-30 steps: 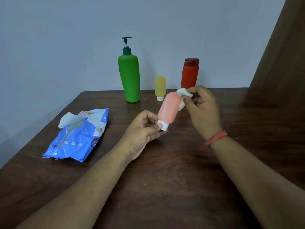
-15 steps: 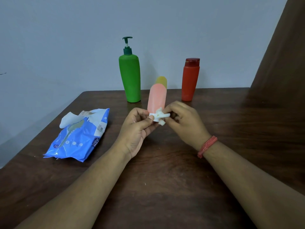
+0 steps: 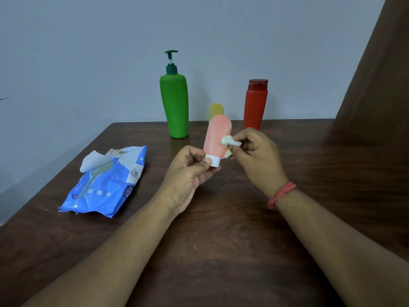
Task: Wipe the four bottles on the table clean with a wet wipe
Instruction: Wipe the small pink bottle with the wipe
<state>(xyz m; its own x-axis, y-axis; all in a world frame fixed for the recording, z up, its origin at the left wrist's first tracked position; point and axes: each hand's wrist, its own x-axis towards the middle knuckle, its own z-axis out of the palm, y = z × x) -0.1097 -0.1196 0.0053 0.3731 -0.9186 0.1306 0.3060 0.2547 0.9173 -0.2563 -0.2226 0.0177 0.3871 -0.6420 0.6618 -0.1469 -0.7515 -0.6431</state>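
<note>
While my left hand [image 3: 188, 173] pinches the upright pink bottle [image 3: 217, 138] by its white cap [image 3: 214, 161], my right hand [image 3: 254, 154] presses the bunched wet wipe [image 3: 230, 143] against its right side.

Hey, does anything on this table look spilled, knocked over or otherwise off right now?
Nothing spilled or toppled. The green pump bottle, red bottle and small yellow bottle stand upright. The one loose end: the blue wipes pack lies open, a wipe hanging out, which may dry.

Dark wooden table [image 3: 221, 251] — pale blue-grey wall [image 3: 88, 52], brown panel [image 3: 380, 69] at right.
</note>
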